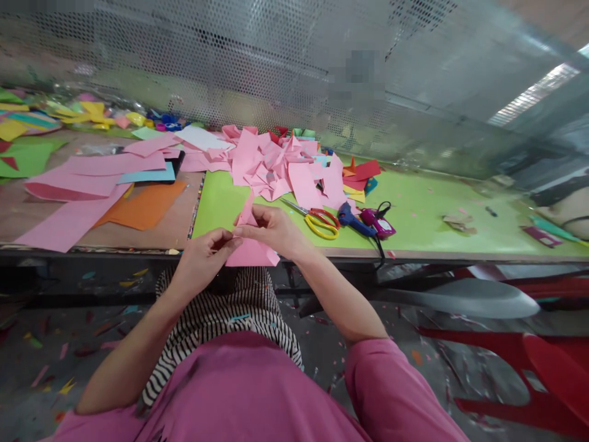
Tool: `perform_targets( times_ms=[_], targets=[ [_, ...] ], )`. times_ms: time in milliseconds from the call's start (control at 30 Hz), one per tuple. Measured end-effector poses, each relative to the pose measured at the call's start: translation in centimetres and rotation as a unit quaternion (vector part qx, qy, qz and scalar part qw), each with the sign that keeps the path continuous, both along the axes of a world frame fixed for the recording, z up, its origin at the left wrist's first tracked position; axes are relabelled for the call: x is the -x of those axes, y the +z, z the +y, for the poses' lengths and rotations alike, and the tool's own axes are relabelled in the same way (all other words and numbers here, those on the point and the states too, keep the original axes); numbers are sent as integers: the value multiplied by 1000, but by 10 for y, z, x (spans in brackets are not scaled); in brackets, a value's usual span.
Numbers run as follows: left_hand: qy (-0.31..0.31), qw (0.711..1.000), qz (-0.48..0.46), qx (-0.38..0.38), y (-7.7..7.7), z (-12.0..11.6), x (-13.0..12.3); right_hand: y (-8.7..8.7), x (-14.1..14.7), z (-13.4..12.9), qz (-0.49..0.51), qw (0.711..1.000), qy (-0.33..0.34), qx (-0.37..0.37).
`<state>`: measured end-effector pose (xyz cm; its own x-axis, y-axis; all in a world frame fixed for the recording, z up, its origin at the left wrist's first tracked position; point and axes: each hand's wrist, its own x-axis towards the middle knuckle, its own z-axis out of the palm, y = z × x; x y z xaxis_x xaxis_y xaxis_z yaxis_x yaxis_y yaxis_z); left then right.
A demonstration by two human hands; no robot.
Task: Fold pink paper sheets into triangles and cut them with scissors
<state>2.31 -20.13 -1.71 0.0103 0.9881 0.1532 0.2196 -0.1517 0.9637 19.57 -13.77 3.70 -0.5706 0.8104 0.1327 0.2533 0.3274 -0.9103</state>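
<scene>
At the table's front edge, both hands meet on a folded piece of pink paper [252, 252]. My left hand [212, 250] pinches its left side between thumb and fingers. My right hand [269, 228] has closed round the upper part, where a narrow folded tip sticks up. The paper's wider lower part hangs below my fingers, with a small flap at its right corner. Scissors with red and yellow handles [322, 223] lie just right of my right hand. Behind both hands is a heap of cut and folded pink paper [269, 162].
A blue glue gun [354, 220] and a magenta device [378, 223] with a black cord lie right of the scissors. Pink strips [87, 178] and orange paper [146, 205] cover the left. Behind stands a perforated metal panel [257, 61]; red chairs [552, 380] are lower right.
</scene>
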Motion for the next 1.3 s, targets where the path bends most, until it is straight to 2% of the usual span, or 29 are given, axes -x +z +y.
perform_targets(
  times_ms=[100,267,567,700,833,1067,1300],
  targets=[
    [26,998,47,-31,6,-6,-2,-1,1,-4,6,999,-29,-25],
    [53,992,90,-63,12,-12,-4,2,3,-11,23,998,-37,-34],
    [79,978,150,-125,11,-16,-7,3,3,-20,17,997,-54,-51],
    [79,978,138,-136,11,-19,-9,5,3,-25,4,995,-69,-77],
    [70,987,95,-113,13,-24,-9,9,3,-30,-8,994,-63,-88],
    [87,989,79,-89,11,-26,-7,12,3,-35,-6,994,-58,-93],
    [87,986,86,-114,9,-28,-10,11,3,-36,4,995,-52,-86]
  ],
)
